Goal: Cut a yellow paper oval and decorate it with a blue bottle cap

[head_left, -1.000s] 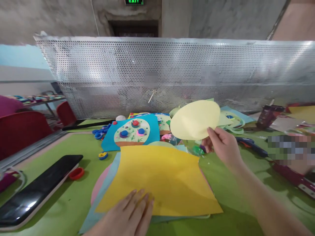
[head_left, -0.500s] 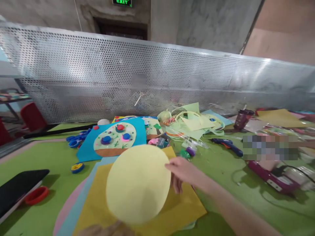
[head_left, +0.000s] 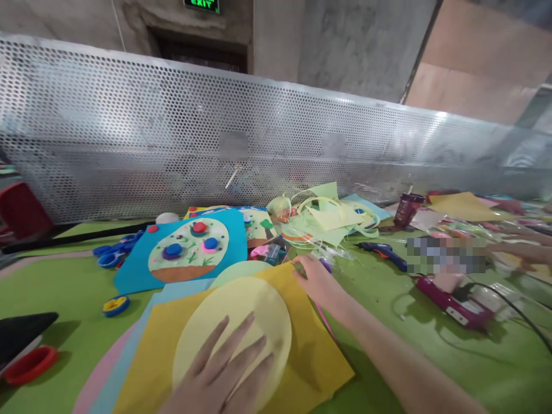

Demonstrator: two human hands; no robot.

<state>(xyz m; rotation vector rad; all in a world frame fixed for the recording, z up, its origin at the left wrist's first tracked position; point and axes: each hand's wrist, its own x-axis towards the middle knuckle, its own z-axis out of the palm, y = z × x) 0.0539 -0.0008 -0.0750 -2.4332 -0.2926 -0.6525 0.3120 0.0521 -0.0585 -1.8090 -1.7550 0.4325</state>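
Observation:
My left hand [head_left: 224, 368] lies flat with fingers spread on a pale yellow paper oval [head_left: 250, 299]. The oval rests on a mustard-yellow paper sheet [head_left: 319, 351]. At that sheet's far right corner is my right hand [head_left: 317, 282], thumb and forefinger closed on the corner; its other fingers are partly hidden. Under the yellow sheet, light blue paper [head_left: 129, 345] and pink paper [head_left: 101, 368] show on the left. A pale green rounded piece [head_left: 239, 271] peeks out behind its far edge.
Beyond lies a blue card with a decorated oval [head_left: 233, 241]. Blue-handled scissors [head_left: 114, 253], a tape roll [head_left: 115, 306] and a red ring [head_left: 32, 365] are left. Right are a glue gun [head_left: 383, 256], power strip [head_left: 452, 302], drink cup [head_left: 407, 210] and another person's arm [head_left: 526, 250].
The pale oval, raised in my right hand before, now lies on the yellow sheet. My left hand has come over it, and my right hand has moved to the sheet's corner.

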